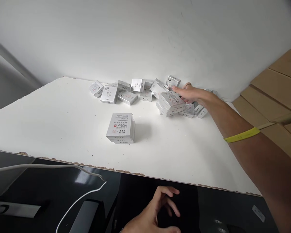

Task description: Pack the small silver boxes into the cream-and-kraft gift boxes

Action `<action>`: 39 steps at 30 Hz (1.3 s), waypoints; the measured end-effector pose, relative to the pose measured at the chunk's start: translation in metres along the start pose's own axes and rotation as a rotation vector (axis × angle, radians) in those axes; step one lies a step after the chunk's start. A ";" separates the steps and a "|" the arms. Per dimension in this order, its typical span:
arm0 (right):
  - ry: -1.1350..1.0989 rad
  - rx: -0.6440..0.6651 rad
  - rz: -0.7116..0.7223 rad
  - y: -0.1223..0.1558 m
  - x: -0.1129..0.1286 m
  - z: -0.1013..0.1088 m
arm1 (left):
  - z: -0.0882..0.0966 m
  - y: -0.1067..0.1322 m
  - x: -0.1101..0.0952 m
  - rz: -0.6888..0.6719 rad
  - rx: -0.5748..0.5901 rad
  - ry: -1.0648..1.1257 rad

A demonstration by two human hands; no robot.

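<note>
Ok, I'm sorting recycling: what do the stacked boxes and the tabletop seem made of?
Stacked boxes: probably thin printed card, silvery-white with a slight sheen, judging by crisp folded edges.
Tabletop: likely white-coated particleboard; its chipped edge shows rough brown.

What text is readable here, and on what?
"WHITE TEA" (small, probable reading): top box of the nearest stack.
Chinese characters beside it: too blurred to quote reliably.
Scattered boxes: printed, too small to read.
Yellow wristband: nothing legible.
</note>
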State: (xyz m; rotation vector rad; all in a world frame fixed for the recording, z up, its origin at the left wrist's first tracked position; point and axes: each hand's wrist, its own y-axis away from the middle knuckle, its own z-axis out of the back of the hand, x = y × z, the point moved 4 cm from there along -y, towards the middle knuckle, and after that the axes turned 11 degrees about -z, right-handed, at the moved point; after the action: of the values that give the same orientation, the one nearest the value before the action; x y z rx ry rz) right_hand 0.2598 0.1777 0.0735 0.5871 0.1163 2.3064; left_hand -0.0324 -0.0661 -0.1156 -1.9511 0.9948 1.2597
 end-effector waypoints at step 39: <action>-0.602 -0.452 -0.214 0.026 -0.002 -0.156 | -0.053 -0.014 0.113 -0.141 -0.008 0.148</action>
State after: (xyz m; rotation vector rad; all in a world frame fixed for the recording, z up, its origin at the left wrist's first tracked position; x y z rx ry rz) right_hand 0.1749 0.1708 -0.0593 0.9408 -0.5831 1.7785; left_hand 0.0345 -0.1313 -0.2000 -2.1054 0.9060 1.0559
